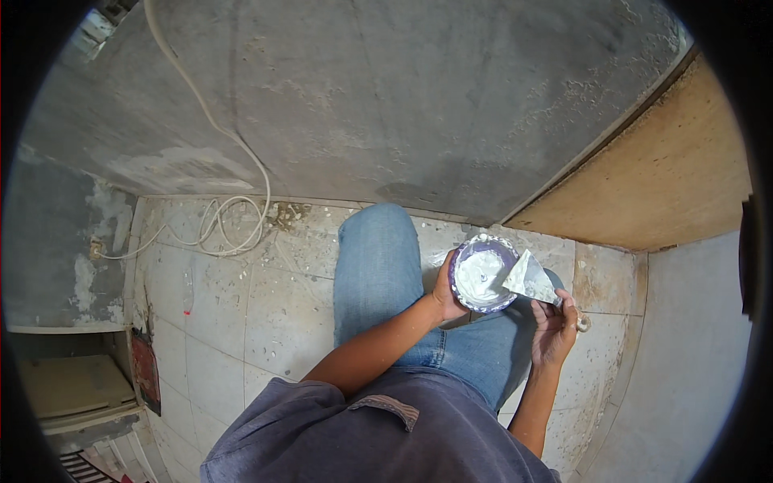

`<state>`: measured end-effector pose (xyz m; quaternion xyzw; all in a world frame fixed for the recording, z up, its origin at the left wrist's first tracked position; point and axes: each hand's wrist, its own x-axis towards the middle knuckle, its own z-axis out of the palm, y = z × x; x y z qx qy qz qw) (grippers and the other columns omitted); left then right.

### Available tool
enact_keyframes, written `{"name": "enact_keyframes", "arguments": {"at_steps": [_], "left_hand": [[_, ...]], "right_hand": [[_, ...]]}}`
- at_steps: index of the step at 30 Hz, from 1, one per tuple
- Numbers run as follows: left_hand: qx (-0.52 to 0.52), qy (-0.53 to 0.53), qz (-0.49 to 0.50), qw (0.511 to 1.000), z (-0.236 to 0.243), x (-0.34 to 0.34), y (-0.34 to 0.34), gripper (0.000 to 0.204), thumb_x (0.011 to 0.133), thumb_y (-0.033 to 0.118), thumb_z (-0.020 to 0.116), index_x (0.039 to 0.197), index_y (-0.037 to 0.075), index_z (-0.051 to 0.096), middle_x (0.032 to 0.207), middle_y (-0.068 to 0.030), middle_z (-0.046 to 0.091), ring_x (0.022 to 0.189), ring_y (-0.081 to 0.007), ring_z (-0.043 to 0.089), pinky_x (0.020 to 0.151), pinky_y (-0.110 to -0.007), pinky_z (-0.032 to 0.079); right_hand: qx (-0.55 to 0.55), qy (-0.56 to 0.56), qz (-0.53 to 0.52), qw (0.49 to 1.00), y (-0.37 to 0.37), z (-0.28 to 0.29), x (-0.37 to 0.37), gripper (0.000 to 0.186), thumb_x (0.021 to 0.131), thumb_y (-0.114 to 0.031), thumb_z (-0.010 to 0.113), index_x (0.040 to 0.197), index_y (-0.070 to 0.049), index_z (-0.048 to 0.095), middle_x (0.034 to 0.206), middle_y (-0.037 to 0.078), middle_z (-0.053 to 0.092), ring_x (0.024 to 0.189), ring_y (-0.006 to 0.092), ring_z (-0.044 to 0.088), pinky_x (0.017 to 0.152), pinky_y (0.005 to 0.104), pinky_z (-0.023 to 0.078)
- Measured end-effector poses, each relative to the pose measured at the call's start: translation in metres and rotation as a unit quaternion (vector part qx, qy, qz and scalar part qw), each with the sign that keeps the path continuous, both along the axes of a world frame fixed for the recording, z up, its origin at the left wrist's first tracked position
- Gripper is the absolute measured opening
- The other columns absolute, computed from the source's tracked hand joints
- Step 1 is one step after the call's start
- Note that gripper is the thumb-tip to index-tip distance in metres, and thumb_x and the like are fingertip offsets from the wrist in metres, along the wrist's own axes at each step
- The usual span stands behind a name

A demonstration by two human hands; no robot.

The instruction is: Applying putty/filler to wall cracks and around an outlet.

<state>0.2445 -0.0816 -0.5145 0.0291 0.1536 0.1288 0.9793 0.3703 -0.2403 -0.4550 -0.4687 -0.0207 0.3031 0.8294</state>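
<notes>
My left hand (448, 291) is closed round the left side of a small purple tub (515, 256), held above my lap. White paste (481, 274) lies inside it, and more is crusted along its rim. In my right hand (555, 330) is a putty knife (531, 278) with a triangular blade smeared white. The blade overlaps the tub's right edge, tilted with its tip toward the far side. The end of its handle shows beyond my right fingers. Whether the blade touches the paste I cannot tell.
A grey wall (338, 105) with patchy, flaking spots rises ahead, beside a tan wooden panel (644, 161) at right. A white cable (233, 241) lies coiled on the tiled floor (282, 322), running up the wall. An open recess (72, 378) is at the left.
</notes>
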Motion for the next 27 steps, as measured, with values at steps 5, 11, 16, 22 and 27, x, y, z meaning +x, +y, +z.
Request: {"name": "enact_keyframes", "arguments": {"at_steps": [5,11,16,22,27], "left_hand": [[-0.035,0.011,0.001,0.999,-0.002,-0.001,-0.003,0.069,0.092,0.061,0.03,0.136,0.012,0.048,0.136,-0.01,0.052,0.124,-0.0284,0.051,0.105,-0.046,0.039],[-0.028,0.034,0.043,0.998,0.003,-0.008,-0.003,0.074,0.088,0.065,0.036,0.138,0.013,0.046,0.14,-0.0131,0.047,0.128,-0.0345,0.045,0.107,-0.052,0.034],[-0.025,-0.076,0.157,0.984,0.021,-0.047,0.009,0.076,0.086,0.067,0.038,0.142,0.015,0.04,0.144,-0.0131,0.042,0.132,-0.0348,0.041,0.109,-0.057,0.031],[0.099,-0.029,0.397,0.912,0.106,-0.116,0.055,0.072,0.087,0.06,0.048,0.142,0.015,0.039,0.143,-0.0139,0.041,0.131,-0.0355,0.041,0.105,-0.058,0.036],[0.193,-0.06,0.356,0.912,0.158,-0.153,0.076,0.074,0.081,0.054,0.061,0.139,0.011,0.041,0.138,-0.0229,0.039,0.129,-0.0408,0.038,0.097,-0.051,0.048]], "right_hand": [[-0.004,-0.009,0.021,1.0,-0.004,-0.004,0.001,0.027,0.094,-0.022,0.054,0.105,0.003,0.058,0.1,0.014,0.063,0.085,0.0238,0.067,0.076,0.0379,0.061],[0.048,0.067,0.046,0.996,0.006,-0.012,-0.003,0.028,0.091,-0.021,0.058,0.106,0.003,0.06,0.107,0.016,0.063,0.091,0.0272,0.067,0.078,0.0385,0.06],[0.092,0.093,0.025,0.991,0.016,-0.017,0.007,0.035,0.091,-0.022,0.057,0.114,0.004,0.057,0.109,0.019,0.062,0.099,0.0305,0.064,0.086,0.0411,0.056],[0.126,0.161,0.036,0.978,0.046,-0.046,0.031,0.037,0.09,-0.02,0.056,0.117,0.005,0.055,0.114,0.02,0.06,0.104,0.0316,0.061,0.092,0.0421,0.053],[0.14,0.196,0.019,0.97,0.057,-0.057,0.068,0.041,0.091,-0.022,0.052,0.121,0.006,0.05,0.114,0.023,0.058,0.104,0.0336,0.06,0.097,0.0432,0.05]]}}
